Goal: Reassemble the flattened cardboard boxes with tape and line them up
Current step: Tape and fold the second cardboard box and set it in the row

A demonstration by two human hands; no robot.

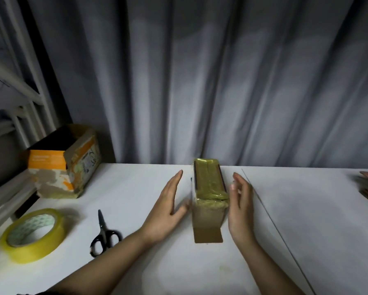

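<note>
A tape roll [33,235] and scissors [105,235] are lying at the left, within reach. The left hand [168,206] and right hand [240,206], fingers straight and holding nothing, are flanking the taped box [208,201] mid-table, probably to square it up.

Grey pleated curtain [221,81] hangs behind a white table [306,209] in dim light

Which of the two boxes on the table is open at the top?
The orange box at the far left; its top gapes dark. The brown box between the hands is sealed with tape.
</note>
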